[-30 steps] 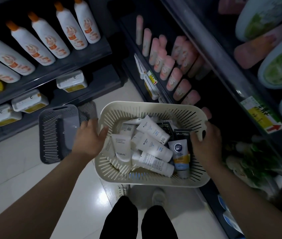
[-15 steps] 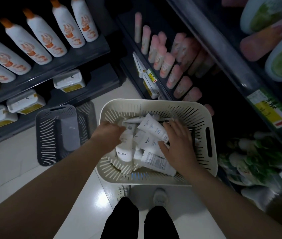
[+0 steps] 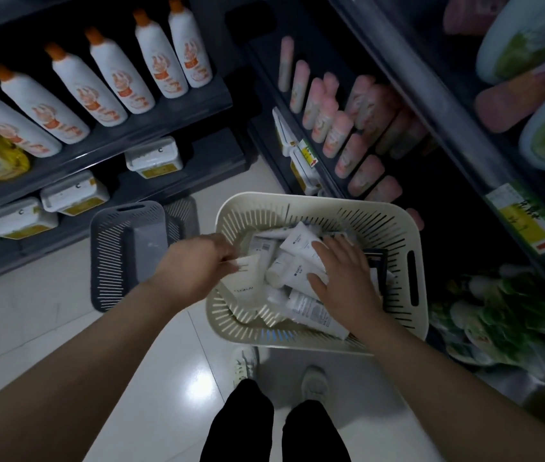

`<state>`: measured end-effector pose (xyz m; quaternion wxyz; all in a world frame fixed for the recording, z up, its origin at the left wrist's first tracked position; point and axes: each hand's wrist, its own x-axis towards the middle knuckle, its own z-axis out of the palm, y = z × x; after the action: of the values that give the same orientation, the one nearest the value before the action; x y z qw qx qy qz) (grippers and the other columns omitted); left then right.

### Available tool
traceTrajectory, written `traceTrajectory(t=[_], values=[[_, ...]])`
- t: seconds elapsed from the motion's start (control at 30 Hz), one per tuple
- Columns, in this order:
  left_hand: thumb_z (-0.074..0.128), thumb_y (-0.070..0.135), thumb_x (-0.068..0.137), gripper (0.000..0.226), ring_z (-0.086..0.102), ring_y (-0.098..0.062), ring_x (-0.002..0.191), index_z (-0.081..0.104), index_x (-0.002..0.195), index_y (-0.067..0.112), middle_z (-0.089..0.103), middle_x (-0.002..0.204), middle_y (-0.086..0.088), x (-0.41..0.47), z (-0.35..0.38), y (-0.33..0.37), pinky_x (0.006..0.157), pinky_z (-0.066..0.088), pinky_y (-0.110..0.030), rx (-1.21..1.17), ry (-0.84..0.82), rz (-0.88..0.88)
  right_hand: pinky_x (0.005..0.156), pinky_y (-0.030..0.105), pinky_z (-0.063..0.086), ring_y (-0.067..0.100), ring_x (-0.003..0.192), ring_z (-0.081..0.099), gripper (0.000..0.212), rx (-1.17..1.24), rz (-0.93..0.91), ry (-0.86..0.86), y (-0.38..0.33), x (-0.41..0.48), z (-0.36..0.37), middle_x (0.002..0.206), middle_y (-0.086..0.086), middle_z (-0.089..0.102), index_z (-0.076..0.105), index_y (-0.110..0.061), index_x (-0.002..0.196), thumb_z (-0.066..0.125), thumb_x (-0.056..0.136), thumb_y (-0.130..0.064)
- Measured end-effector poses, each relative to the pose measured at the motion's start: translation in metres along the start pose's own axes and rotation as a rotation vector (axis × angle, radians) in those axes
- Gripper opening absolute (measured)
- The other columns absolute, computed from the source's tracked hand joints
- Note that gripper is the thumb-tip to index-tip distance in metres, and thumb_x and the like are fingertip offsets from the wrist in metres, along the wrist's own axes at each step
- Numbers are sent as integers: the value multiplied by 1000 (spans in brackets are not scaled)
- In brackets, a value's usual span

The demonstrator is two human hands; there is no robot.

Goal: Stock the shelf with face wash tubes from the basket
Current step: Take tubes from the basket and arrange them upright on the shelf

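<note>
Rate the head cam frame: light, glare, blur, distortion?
Head view: dim overall, shelves on the right nearly black; a bright glare spot on the floor tile near the shoes; motion blur on the green packs and pink tubes; wide-angle bending of shelf edges; cream basket and both hands, left hand and right hand, reasonably sharp.

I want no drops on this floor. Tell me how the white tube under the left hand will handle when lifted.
The white tube looks like a flat-ended squeeze tube, so it probably gives a little under the left hand. It seems small, likely light. Its surface looks smooth, perhaps slippery. Lying loosely on other tubes in the cream basket, it may shift them when pulled.
</note>
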<state>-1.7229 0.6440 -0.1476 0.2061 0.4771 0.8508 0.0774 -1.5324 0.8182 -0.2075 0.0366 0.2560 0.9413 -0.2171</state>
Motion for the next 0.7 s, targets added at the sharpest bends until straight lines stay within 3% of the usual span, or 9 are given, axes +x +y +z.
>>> traceTrajectory(t=[0.1,0.33,0.5,0.7], values=[[60,31,89,15,56,-16,72,66,91,17,54,86,7,-26,-28,-4,60,38,-27,-113,78,-38,118,44,11,26,144,22,56,9,-41,-40,-18,5,-4,151,8,35,40,-14,142,53,92,-36],[59,23,90,11,55,-17,72,62,87,13,52,86,3,-84,-79,-21,61,46,-33,-168,319,-84,115,44,18,24,139,31,55,25,-167,-100,-68,21,-6,141,6,47,45,-14,137,62,86,-29],[59,19,91,8,55,-21,76,60,91,12,49,90,6,-114,-95,-42,64,50,-40,-177,480,-169,114,40,14,23,138,32,59,56,-182,-248,-93,31,10,142,6,46,42,-15,139,51,84,-36],[58,19,91,11,54,-22,73,62,91,9,50,90,5,-120,-67,-70,61,45,-34,-155,457,-249,108,32,22,26,132,37,74,128,-54,-419,-104,46,45,142,8,45,32,-16,144,67,82,-33]])
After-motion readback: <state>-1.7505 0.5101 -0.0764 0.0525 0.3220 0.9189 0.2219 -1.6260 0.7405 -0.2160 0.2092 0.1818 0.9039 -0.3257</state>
